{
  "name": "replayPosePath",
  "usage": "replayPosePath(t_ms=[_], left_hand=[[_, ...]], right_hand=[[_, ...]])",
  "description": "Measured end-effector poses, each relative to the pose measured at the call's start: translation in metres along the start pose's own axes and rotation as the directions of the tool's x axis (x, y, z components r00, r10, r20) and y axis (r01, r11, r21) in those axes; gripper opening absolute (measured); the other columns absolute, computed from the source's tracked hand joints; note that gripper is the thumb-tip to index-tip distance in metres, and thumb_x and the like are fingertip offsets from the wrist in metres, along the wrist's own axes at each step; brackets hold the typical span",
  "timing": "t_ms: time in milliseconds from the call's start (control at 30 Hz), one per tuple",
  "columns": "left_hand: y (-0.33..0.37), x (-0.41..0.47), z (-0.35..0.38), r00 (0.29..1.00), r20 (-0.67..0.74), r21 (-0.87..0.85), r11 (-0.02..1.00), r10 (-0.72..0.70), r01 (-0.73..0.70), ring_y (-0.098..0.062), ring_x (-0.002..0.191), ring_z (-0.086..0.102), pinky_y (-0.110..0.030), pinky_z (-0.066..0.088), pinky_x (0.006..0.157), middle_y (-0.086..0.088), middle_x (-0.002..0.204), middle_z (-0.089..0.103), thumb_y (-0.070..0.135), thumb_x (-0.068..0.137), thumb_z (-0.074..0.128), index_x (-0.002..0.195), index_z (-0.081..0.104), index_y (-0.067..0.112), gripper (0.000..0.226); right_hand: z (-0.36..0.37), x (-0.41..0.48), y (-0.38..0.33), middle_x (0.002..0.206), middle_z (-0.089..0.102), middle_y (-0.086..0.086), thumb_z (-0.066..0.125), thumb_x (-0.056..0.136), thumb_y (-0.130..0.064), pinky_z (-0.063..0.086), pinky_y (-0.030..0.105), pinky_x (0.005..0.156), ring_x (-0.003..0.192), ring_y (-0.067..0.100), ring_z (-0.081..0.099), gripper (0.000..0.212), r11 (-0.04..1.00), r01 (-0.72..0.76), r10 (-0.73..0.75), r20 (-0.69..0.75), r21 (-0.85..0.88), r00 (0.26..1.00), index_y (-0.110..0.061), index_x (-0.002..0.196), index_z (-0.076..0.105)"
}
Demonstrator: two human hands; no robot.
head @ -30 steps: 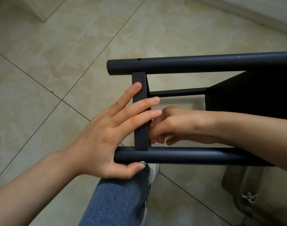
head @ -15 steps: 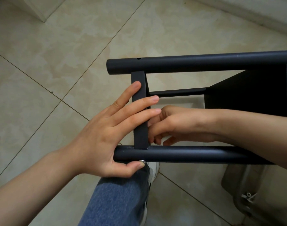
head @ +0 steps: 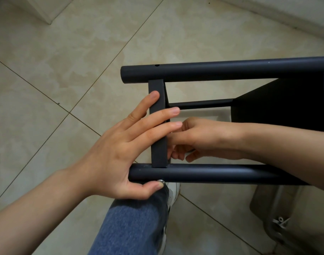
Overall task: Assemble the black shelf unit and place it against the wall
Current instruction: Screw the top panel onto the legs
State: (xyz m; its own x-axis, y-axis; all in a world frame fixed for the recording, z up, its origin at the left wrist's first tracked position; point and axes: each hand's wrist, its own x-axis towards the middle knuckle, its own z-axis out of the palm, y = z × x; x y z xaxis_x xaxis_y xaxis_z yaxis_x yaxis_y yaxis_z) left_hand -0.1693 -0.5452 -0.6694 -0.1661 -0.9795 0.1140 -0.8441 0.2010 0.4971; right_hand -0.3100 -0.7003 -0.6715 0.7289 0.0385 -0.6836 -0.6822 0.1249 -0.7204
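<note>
The black shelf unit lies on its side above the tiled floor, with a far tube (head: pixel 212 70) and a near tube (head: pixel 212 173) running left to right. A flat black crossbar (head: pixel 156 86) joins them, and a black shelf panel (head: pixel 277 107) sits further right. My left hand (head: pixel 117 150) presses straight fingers across the crossbar, its thumb touching a silver screw head (head: pixel 160 181) under the near tube. My right hand (head: pixel 203 140) reaches inside the frame. Its fingers curl against the crossbar's back, and the fingertips are hidden.
My leg in blue jeans (head: pixel 131 223) and a white shoe (head: pixel 174 192) are under the near tube. A translucent bag with pale hardware (head: pixel 278 221) lies on the floor at lower right. A wall base (head: pixel 267 13) runs along the upper right, a white corner (head: pixel 38 10) upper left.
The fingers of my right hand have shifted slightly behind the crossbar. My left hand and the frame have stayed almost still.
</note>
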Motion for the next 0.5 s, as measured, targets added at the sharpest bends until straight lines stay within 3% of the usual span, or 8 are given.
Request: replayPosePath(t_ms=[100, 267, 400, 500], left_hand=[[-0.0001, -0.0002, 0.0001, 1.000, -0.001, 0.003, 1.000, -0.001, 0.001, -0.033, 0.156, 0.005, -0.034, 0.019, 0.124, -0.001, 0.161, 0.028, 0.048, 0.078, 0.068, 0.150, 0.033, 0.014, 0.087], [-0.0002, -0.0007, 0.0008, 1.000, -0.005, -0.001, 1.000, -0.002, 0.002, -0.034, 0.156, 0.005, -0.035, 0.021, 0.124, -0.002, 0.161, 0.030, 0.048, 0.078, 0.068, 0.149, 0.034, 0.013, 0.086], [-0.0009, -0.0002, 0.0002, 1.000, -0.004, -0.003, 1.000, -0.002, 0.002, -0.033, 0.156, 0.005, -0.033, 0.020, 0.123, -0.001, 0.160, 0.029, 0.048, 0.078, 0.068, 0.150, 0.033, 0.014, 0.087], [-0.0013, 0.0001, -0.0002, 1.000, -0.006, -0.003, 1.000, 0.000, 0.000, -0.032, 0.156, 0.005, -0.033, 0.020, 0.123, 0.000, 0.160, 0.028, 0.047, 0.078, 0.067, 0.150, 0.032, 0.015, 0.087]], right_hand=[[-0.0004, -0.0023, 0.0005, 0.088, 0.064, 0.006, 0.061, 0.092, -0.016, 0.041, 0.035, 0.081, 0.083, 0.019, 0.054, 0.014, 1.000, -0.003, 0.001, 0.084, 0.026, 0.996, -0.007, 0.087, 0.070], [0.0015, 0.0001, 0.0006, 0.076, 0.067, 0.000, 0.060, 0.090, -0.039, 0.042, 0.029, 0.075, 0.074, 0.011, 0.055, 0.031, 0.999, -0.013, 0.012, -0.018, -0.049, 1.000, -0.022, 0.068, 0.073], [-0.0013, -0.0021, -0.0003, 0.083, 0.062, 0.003, 0.062, 0.092, -0.015, 0.041, 0.033, 0.079, 0.081, 0.017, 0.054, 0.011, 0.999, 0.005, -0.009, 0.089, 0.042, 0.996, -0.014, 0.081, 0.067], [-0.0016, 0.0001, 0.0007, 0.072, 0.060, -0.002, 0.066, 0.090, -0.018, 0.042, 0.028, 0.074, 0.072, 0.011, 0.054, 0.021, 1.000, 0.020, -0.020, 0.048, -0.001, 0.999, -0.020, 0.069, 0.067]])
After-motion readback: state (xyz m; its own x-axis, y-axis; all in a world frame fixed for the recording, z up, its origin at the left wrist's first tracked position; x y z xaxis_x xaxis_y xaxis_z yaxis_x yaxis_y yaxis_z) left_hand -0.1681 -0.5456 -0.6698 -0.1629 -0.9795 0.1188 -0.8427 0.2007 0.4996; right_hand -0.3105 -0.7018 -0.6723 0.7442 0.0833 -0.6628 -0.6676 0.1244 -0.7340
